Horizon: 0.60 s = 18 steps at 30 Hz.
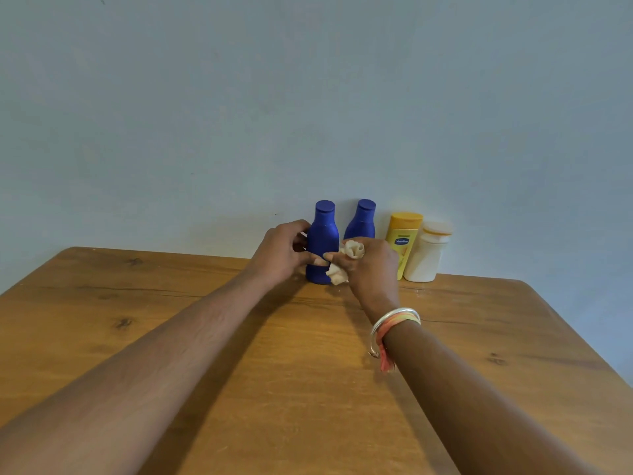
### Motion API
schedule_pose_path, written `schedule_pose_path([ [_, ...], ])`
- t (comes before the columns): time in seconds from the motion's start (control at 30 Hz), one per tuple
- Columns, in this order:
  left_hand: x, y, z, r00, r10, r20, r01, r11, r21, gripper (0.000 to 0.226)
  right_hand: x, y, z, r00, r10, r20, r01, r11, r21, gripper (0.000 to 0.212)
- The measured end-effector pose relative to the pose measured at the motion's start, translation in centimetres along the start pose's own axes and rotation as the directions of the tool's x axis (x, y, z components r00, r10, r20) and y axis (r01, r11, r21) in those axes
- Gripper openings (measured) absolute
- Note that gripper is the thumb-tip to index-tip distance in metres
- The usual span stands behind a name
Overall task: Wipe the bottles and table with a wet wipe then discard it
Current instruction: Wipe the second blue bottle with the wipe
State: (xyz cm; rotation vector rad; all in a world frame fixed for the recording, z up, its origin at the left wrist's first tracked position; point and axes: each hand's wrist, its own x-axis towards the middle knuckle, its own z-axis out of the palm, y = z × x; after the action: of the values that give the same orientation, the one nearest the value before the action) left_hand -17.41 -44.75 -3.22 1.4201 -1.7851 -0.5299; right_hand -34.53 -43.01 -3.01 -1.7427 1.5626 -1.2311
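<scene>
Four bottles stand in a row at the far edge of the wooden table [171, 337], against the wall. My left hand [281, 252] wraps around the leftmost dark blue bottle [322, 234], which stands upright. My right hand [371, 265] holds a crumpled whitish wet wipe [352, 250] pressed against that bottle's right side near its base. A second dark blue bottle [361, 217] stands just behind my right hand. To its right are a yellow bottle [404, 234] and a white bottle [426, 255].
A pale blue wall [308, 97] rises directly behind the bottles. The table's rounded far corners lie at the left and right. Bangles and an orange thread circle my right wrist [394, 323].
</scene>
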Motion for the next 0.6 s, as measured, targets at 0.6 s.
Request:
schedule_pose_path([
  [0.6,1.3,-0.6,0.3,0.998,-0.061,0.010,0.059,0.988,0.145,0.038,0.2,1.7,1.2,0.993,0.103,0.051,-0.101,0.994,-0.034,0.024],
])
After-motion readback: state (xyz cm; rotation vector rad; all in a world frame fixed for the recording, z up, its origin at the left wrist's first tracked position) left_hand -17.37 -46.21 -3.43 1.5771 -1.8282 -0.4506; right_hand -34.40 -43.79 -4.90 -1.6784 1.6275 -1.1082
